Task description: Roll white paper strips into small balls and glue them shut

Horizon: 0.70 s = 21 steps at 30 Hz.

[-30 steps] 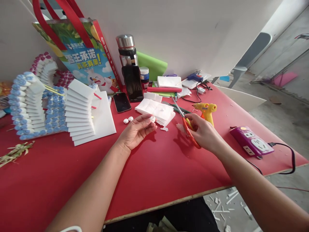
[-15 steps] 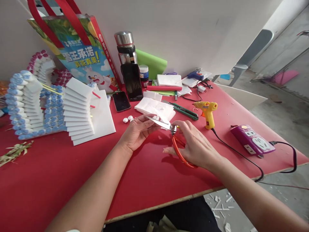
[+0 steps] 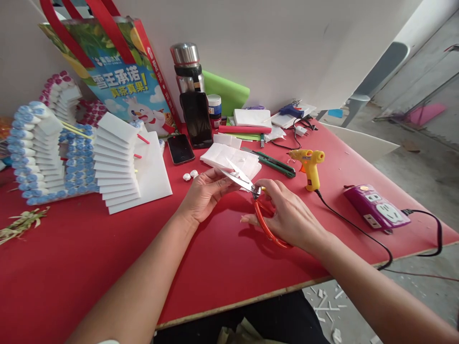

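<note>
"Two hands over the tabletop (image 3: 215,272), so what does each one have?"

"The left hand (image 3: 205,195) has its grip pinched on a small white piece (image 3: 235,175), partly hidden by blades."

"Whose blades?"

"Those of the scissors (image 3: 266,224) with red-orange handles. The right hand (image 3: 289,214) has its grip closed around them. The blades are parted, tips toward the left fingers, and the white piece shows between them. Whether metal touches it, I can't tell."

"What lies close by?"

"A stack of folded white paper (image 3: 220,155), just beyond the left fingertips. Two little white balls (image 3: 194,174) sit side by side to the left of it."

"And to the right?"

"A green cutter (image 3: 276,165) lying flat near the paper, then a yellow glue gun (image 3: 311,169) with its nozzle pointing left. Farther right, near the tabletop's edge, there's a purple power strip (image 3: 362,203)."
</note>
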Each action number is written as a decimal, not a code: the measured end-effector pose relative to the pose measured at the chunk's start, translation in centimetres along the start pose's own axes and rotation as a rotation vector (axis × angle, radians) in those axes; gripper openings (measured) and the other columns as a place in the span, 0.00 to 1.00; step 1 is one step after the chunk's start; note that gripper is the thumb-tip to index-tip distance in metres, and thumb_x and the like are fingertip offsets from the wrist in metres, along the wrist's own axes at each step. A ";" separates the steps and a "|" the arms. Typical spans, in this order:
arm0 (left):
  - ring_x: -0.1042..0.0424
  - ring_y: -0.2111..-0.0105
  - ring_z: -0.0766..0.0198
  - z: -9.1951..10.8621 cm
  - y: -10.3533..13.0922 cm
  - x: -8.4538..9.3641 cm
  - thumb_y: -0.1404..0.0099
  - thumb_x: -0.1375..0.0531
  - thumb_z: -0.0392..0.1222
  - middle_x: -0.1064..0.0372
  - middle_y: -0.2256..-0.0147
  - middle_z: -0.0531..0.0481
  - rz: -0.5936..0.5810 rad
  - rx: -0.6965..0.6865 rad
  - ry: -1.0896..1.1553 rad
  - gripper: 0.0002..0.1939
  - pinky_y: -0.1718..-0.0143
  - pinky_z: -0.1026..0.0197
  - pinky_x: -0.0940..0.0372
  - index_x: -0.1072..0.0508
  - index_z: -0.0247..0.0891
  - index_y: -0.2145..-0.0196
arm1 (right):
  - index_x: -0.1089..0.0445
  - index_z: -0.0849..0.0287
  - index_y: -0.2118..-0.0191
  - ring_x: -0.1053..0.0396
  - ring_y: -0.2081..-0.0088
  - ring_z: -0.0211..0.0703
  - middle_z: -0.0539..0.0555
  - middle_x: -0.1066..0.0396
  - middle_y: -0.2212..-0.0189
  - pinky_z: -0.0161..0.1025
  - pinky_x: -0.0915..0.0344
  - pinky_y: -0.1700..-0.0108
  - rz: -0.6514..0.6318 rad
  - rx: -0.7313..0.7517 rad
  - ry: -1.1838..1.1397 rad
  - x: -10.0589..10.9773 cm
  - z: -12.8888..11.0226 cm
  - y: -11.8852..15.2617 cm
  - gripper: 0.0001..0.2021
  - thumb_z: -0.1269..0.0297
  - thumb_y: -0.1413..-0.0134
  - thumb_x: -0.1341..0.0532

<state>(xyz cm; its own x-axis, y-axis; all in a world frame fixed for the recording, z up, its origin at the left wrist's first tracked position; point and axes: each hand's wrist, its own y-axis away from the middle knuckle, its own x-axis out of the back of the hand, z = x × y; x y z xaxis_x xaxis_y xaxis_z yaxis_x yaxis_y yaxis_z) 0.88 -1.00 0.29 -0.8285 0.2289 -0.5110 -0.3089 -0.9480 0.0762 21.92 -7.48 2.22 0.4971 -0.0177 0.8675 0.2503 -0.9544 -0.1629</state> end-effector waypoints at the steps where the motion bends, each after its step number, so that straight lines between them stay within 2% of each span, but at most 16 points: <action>1: 0.22 0.58 0.59 0.0 0.0 0.0 0.45 0.28 0.36 0.21 0.61 0.48 0.001 -0.001 -0.009 0.09 0.47 0.54 0.29 0.18 0.36 0.64 | 0.36 0.55 0.48 0.30 0.66 0.47 0.58 0.30 0.59 0.41 0.34 0.63 0.001 -0.006 0.000 0.0 0.0 0.0 0.28 0.41 0.45 0.36; 9: 0.21 0.58 0.57 0.0 0.0 -0.2 0.43 0.29 0.36 0.20 0.61 0.47 -0.008 0.009 -0.015 0.09 0.46 0.52 0.29 0.18 0.34 0.63 | 0.34 0.55 0.48 0.30 0.67 0.46 0.56 0.30 0.61 0.39 0.36 0.64 0.013 -0.024 -0.035 -0.3 -0.1 0.1 0.23 0.45 0.42 0.37; 15: 0.21 0.59 0.58 0.0 0.0 -0.1 0.43 0.28 0.36 0.20 0.61 0.46 0.003 0.012 -0.014 0.09 0.47 0.53 0.29 0.18 0.34 0.64 | 0.32 0.57 0.45 0.33 0.70 0.45 0.55 0.33 0.66 0.39 0.37 0.66 0.054 -0.002 -0.029 -0.5 0.1 0.2 0.24 0.45 0.40 0.39; 21: 0.21 0.58 0.57 -0.1 -0.1 0.1 0.44 0.28 0.37 0.20 0.61 0.46 -0.009 0.018 -0.006 0.09 0.47 0.53 0.29 0.18 0.34 0.64 | 0.31 0.57 0.44 0.36 0.72 0.43 0.54 0.34 0.67 0.39 0.37 0.66 0.076 0.015 -0.019 -0.9 0.4 0.4 0.25 0.44 0.39 0.40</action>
<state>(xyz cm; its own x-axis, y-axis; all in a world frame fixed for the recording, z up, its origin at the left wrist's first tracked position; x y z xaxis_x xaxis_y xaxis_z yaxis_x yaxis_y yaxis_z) 0.89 -0.96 0.17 -0.8282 0.2392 -0.5068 -0.3250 -0.9417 0.0867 21.89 -7.74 1.20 0.5309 -0.0843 0.8432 0.2233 -0.9460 -0.2352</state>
